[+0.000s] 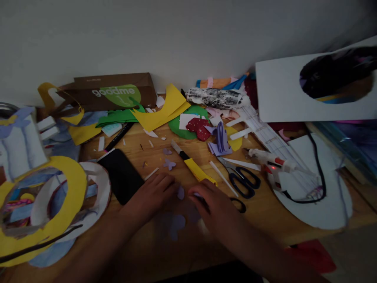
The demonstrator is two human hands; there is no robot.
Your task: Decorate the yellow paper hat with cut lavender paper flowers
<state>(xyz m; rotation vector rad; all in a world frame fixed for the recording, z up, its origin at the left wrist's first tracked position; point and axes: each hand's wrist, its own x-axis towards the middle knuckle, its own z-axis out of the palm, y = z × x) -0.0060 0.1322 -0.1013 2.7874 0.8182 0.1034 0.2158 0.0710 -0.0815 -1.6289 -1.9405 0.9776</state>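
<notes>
My left hand (159,190) is closed with its fingers together. At its fingertips shows a small purple paper cutout (180,192). Thumb and fingers of my right hand (212,202) are pinched on a small purple paper piece (198,194), mostly hidden by the fingers. Below and between the hands lies a purple butterfly-like cutout (177,224), dim in shadow. Another purple paper butterfly (169,164) rests beyond the left hand. A yellow utility knife (194,167) with its blade out lies just past both hands.
Scissors (240,177) and a glue gun (273,163) with a lit red light lie to the right. A black phone (121,175) is left of the hands, near yellow and white paper rings (79,181). Paper scraps and a brown box (112,92) line the wall.
</notes>
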